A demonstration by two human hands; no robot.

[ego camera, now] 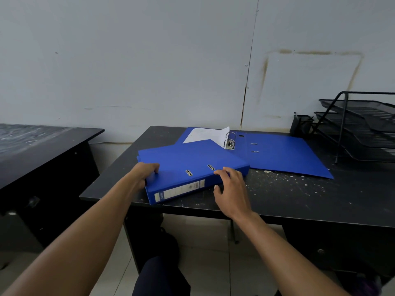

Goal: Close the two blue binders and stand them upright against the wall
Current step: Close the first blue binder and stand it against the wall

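Directly before us, a closed blue binder (188,165) lies flat on a black, paint-flecked desk (288,195), its labelled spine facing us and angled toward the desk's near edge. We take this closed binder as our landmark. Our left hand (145,174) grips its left end, fingers (152,167) curled over the top cover at the corner, touching it. Our right hand (232,186) rests at the right end of its spine, fingers (222,170) loosely spread, tips on the upper edge and thumb against the spine.

Behind and to the right of the closed binder, a second blue binder (284,154) lies open and flat, its far edge near the wall (149,60). The closed binder overlaps the open one's left cover. White paper (205,135) sits on that left side, and metal rings (230,139) stand up at the centre. Far to the right of the closed binder, stacked black mesh trays (361,127) stand on the desk, with a small mesh pen cup (302,123) just to their left. To the left of the closed binder, across a gap, is another dark desk (42,146).
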